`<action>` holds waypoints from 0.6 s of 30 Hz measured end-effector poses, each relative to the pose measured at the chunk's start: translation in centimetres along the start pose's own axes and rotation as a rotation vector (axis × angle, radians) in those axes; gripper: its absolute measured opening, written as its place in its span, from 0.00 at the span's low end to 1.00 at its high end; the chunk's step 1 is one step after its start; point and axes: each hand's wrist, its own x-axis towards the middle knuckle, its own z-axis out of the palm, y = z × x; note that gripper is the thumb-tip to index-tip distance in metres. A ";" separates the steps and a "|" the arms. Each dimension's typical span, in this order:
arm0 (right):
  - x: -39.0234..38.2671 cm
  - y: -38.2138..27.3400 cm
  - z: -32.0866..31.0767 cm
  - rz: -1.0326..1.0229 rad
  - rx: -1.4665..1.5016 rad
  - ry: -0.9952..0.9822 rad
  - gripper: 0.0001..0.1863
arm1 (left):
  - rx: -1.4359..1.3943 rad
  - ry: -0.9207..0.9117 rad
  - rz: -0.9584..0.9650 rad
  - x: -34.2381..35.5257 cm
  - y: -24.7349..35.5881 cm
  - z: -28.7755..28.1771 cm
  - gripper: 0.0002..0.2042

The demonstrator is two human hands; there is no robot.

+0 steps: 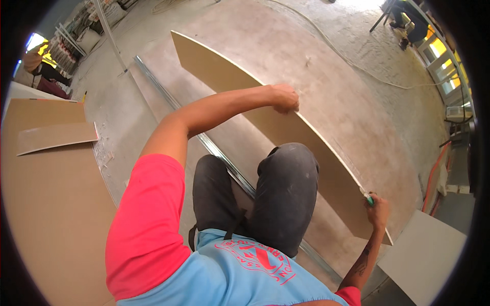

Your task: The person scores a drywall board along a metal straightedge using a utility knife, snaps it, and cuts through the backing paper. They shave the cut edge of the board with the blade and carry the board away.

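Note:
A long, narrow plasterboard panel [214, 69] stands on its long edge in front of my knees, running from far left to near right. My left hand [286, 98] is closed over its upper edge near the middle. Close to the panel's near right end, my right hand [377, 210] is wrapped round a small green utility knife [369, 199]. The knife's pale tip touches or nearly touches the panel's upper edge; I cannot tell which. Much of its handle is hidden in my fingers. Beneath my bent legs, a metal profile [217, 152] lies along the floor.
Large brown board [56, 204] at left carries a smaller offcut [58, 137]; crumbs lie beside it. Pale board [423, 255] lies near right. A hose [357, 67] crosses the far floor. A metal pole [109, 35] stands far left. Other people are at far left and far right.

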 end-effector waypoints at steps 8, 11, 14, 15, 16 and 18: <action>-0.3 1.0 4.3 0.012 0.025 -0.167 0.09 | -0.136 -0.180 -0.017 2.6 0.2 4.0 0.13; 1.0 1.4 5.9 -0.023 -0.038 -0.113 0.09 | -0.238 -0.133 -0.091 2.8 -1.8 6.0 0.16; 2.5 0.9 6.7 -0.043 -0.085 -0.043 0.10 | -0.262 -0.115 -0.118 3.8 -2.3 6.8 0.19; 2.9 0.8 7.3 -0.070 -0.143 -0.005 0.11 | -0.219 -0.153 -0.101 4.1 -2.7 6.7 0.19; 3.2 1.1 8.3 -0.056 -0.143 -0.014 0.11 | -0.177 -0.192 -0.083 4.4 -2.8 6.9 0.19; 3.7 2.2 9.9 -0.070 -0.226 0.119 0.12 | -0.135 -0.061 -0.072 4.7 -2.6 7.6 0.16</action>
